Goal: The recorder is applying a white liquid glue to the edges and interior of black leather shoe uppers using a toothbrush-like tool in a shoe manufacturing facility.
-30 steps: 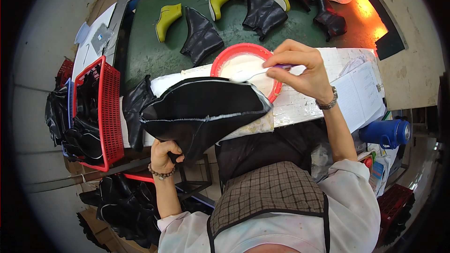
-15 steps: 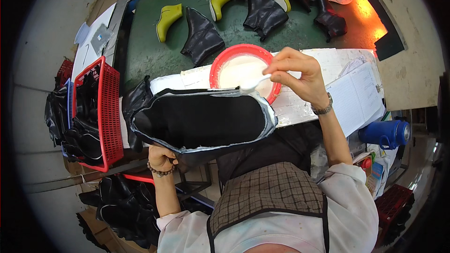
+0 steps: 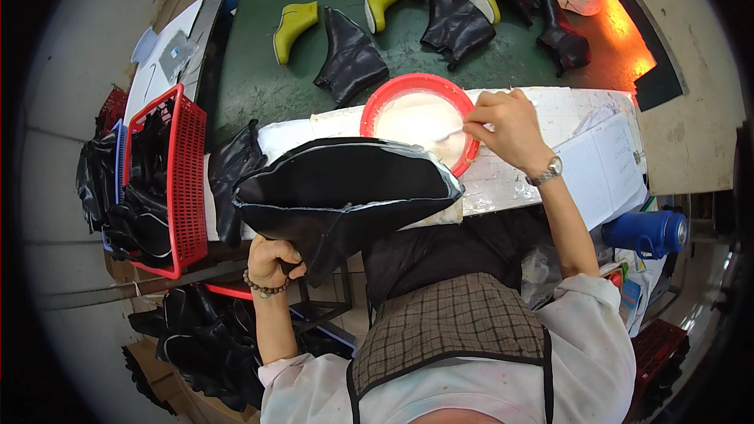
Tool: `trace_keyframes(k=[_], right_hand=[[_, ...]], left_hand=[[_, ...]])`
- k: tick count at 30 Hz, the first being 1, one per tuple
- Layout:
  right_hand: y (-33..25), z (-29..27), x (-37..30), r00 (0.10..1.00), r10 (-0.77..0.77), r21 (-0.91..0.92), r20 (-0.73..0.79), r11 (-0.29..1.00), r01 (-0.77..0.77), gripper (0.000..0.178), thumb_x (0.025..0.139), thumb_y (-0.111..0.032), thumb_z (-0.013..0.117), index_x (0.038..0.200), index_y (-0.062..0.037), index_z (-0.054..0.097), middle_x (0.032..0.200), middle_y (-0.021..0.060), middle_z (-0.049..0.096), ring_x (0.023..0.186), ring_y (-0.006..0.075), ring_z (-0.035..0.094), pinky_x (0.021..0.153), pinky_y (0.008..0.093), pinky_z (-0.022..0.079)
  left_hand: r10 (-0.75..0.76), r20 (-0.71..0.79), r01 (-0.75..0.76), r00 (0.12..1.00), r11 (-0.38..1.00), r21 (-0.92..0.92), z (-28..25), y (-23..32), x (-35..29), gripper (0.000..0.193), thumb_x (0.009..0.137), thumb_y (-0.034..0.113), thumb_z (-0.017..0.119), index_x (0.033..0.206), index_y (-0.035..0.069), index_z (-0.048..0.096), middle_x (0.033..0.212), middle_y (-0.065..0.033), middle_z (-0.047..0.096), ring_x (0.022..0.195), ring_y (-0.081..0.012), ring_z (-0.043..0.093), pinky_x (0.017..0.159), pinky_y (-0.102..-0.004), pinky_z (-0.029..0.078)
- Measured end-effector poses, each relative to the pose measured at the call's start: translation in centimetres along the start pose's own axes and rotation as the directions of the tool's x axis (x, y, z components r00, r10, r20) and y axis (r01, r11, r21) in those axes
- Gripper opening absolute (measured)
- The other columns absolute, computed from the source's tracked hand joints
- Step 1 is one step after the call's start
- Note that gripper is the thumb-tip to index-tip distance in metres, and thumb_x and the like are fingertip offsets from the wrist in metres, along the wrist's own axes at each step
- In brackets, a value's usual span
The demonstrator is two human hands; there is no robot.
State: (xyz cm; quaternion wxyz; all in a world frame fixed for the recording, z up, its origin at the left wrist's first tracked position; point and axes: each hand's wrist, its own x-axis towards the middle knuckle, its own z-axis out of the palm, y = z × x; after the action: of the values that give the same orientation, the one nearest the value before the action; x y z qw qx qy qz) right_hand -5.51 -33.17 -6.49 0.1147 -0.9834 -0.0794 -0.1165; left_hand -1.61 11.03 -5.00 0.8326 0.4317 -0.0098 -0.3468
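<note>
My left hand point(image 3: 272, 261) is closed on a black leather boot upper point(image 3: 345, 228). Its wide opening faces up and is tilted, with whitish paste along the edge. In my right hand point(image 3: 510, 129), the fingers pinch a small white-handled brush point(image 3: 454, 135), whose tip is in the white paste point(image 3: 408, 114), so its head does not show. This paste fills a red bowl point(image 3: 367, 116) just beyond the boot upper. Another black boot upper point(image 3: 232, 177) lies on the left of the pale worktop point(image 3: 503, 188).
Behind, a green conveyor belt point(image 3: 251, 86) carries several black uppers and yellow-green shoe forms point(image 3: 295, 27), with an orange glow at right. A red basket point(image 3: 188, 180) of black uppers stands left. At right are an open notebook point(image 3: 601, 165) and a blue flask point(image 3: 644, 234).
The brush has left the boot upper's edge and dipped into the bowl, my right hand shifting slightly right. My left hand has tilted the upper, so more of its near outer side shows.
</note>
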Motion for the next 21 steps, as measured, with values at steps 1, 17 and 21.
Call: trace_keyframes(k=[1, 17, 21], right_hand=[[-0.1, -0.4, 0.0, 0.994, 0.087, 0.230, -0.071, 0.971, -0.068, 0.010, 0.083, -0.011, 0.082, 0.092, -0.0084, 0.080, 0.090, 0.0041, 0.071, 0.078, 0.0175, 0.066, 0.069, 0.0318, 0.050], [-3.2, -4.8, 2.0, 0.932, -0.045, 0.581, -0.359, 0.771, 0.261, 0.017, 0.077, -0.014, 0.086, 0.093, -0.0110, 0.082, 0.086, 0.0003, 0.071, 0.083, 0.0139, 0.062, 0.083, 0.0301, 0.040], [-3.2, -5.5, 3.6, 0.931, -0.123, 0.570, -0.343, 0.761, 0.310, 0.016, 0.078, -0.017, 0.086, 0.094, -0.0120, 0.082, 0.085, -0.0011, 0.071, 0.079, 0.0122, 0.060, 0.081, 0.0289, 0.039]], left_hand=[[-0.042, 0.024, 0.041, 0.999, 0.999, 0.018, 0.6, 0.3, 0.1, 0.040, 0.060, -0.012, 0.051, 0.097, -0.016, 0.066, 0.083, -0.0252, 0.069, 0.037, -0.0234, 0.048, 0.031, -0.0288, 0.031], [-0.187, 0.128, 0.187, 0.974, 0.982, 0.007, 2.8, 0.1, 1.0, 0.042, 0.064, -0.015, 0.051, 0.104, -0.015, 0.065, 0.089, -0.0254, 0.070, 0.041, -0.0215, 0.050, 0.033, -0.0290, 0.032], [-0.274, 0.107, 0.264, 0.956, 0.960, 0.095, 4.5, 0.2, 1.6, 0.046, 0.066, -0.017, 0.050, 0.111, -0.013, 0.062, 0.085, -0.0241, 0.070, 0.042, -0.0222, 0.052, 0.033, -0.0300, 0.034]])
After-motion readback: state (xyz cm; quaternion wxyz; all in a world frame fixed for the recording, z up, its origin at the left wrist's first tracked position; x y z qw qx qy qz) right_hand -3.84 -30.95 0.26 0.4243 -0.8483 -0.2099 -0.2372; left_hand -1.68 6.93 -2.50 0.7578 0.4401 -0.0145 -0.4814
